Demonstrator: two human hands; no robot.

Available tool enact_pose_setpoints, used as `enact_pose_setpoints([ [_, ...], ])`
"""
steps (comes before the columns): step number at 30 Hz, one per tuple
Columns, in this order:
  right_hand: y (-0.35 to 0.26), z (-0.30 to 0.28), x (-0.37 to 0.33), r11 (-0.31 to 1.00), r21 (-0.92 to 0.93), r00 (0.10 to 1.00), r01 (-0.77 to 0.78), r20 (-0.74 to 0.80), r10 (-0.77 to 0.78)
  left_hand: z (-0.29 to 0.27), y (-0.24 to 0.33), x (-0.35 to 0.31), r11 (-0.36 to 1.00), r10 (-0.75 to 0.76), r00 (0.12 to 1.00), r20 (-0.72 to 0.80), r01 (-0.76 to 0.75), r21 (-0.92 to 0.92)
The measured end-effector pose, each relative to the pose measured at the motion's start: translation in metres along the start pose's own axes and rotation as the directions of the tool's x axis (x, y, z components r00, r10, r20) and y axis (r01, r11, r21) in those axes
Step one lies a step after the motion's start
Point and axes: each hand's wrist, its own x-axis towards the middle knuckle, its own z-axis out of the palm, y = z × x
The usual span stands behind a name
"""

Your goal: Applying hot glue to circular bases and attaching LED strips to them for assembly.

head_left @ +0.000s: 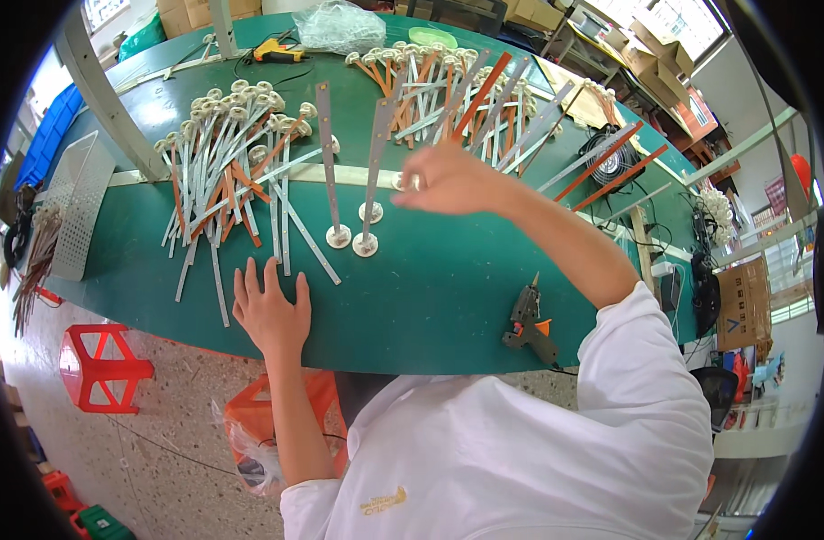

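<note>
My left hand point(275, 310) rests on the near edge of the green table, fingers spread and holding nothing. It lies just below a heap of silver and orange flat strips with round white bases point(234, 162). Over the table's middle, my right hand point(443, 180) is slightly blurred, with its fingers curled. Whatever it may hold is hidden. A round white base point(405, 182) shows at its fingertips. To its left, a silver strip point(328, 153) and another silver strip point(375, 166) stand upright on white discs. Another white disc point(370, 212) sits close behind them.
A second strip heap point(412, 108) lies at the back, with more strips standing to its right. A glue gun point(529, 324) rests near the front edge. Farther away are a yellow-black tool point(279, 52), a clear plastic bag point(340, 27) and a black fan point(612, 155).
</note>
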Motion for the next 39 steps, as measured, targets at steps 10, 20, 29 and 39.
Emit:
enact_pose_setpoints([
  [10,-0.018,0.002,0.026,0.812,0.55,0.856,0.195,-0.5,0.133,0.0,0.001,0.001,1.0,-0.003,1.0,0.003,0.003,0.012],
  [20,-0.01,-0.01,0.045,0.899,0.437,0.747,0.039,-0.611,0.264,-0.001,0.001,0.001,1.0,-0.011,1.0,0.008,0.011,0.001],
  [29,0.004,-0.011,0.055,0.848,0.524,0.76,0.08,-0.582,0.288,0.0,0.0,0.001,0.999,0.033,0.999,-0.038,-0.032,0.006],
  [39,0.004,-0.015,0.053,0.843,0.535,0.754,0.059,-0.577,0.314,-0.001,0.0,0.001,0.999,0.037,0.998,-0.043,-0.038,-0.013],
])
